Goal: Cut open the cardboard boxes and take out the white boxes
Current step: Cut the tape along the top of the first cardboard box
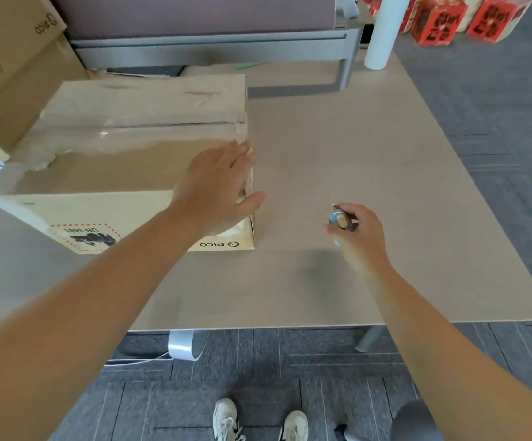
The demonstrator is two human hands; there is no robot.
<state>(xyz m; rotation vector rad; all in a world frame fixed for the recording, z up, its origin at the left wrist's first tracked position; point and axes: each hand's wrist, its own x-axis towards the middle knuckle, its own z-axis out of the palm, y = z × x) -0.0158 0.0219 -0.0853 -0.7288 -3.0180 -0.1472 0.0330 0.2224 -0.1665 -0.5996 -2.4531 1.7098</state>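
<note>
Head view: left hand (218, 183) flat on cardboard box (137, 160), right hand (358, 232) gripping half-hidden cutter (339, 219).

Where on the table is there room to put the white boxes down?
Bare table lies right of the cardboard box, out to the far and right edges, around the right hand holding the cutter. The left side is crowded: the box fills it, left hand on top.
</note>
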